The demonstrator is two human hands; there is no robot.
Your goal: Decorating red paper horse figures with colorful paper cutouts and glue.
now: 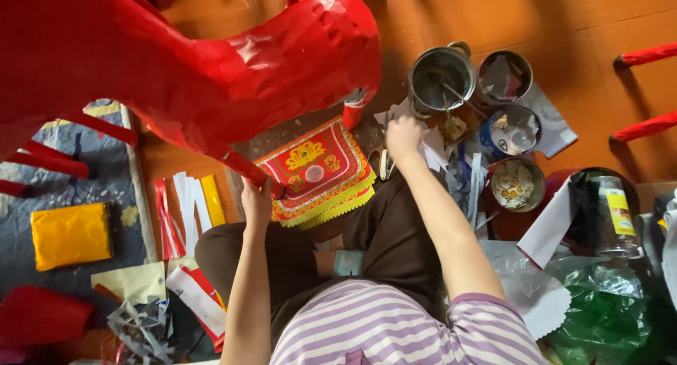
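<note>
A large red paper horse figure [211, 69] stands over my lap. My left hand [257, 199] grips one of its thin red legs [248, 172] near the foot. My right hand [404, 138] reaches forward onto a pile of white paper strips [431, 148] just below a metal pot [442, 77] with a stick in it; its fingers press on the strips. A red and yellow ornate decorated paper [317, 169] lies on the floor between my hands, under the figure.
Several round tins [509, 76] with paper scraps stand at the right beside a glass jar [612, 217] and a green plastic bag [606, 315]. Red, white and yellow paper strips [189, 213] and a yellow packet [70, 234] lie at the left. Red sticks [645, 55] lie far right.
</note>
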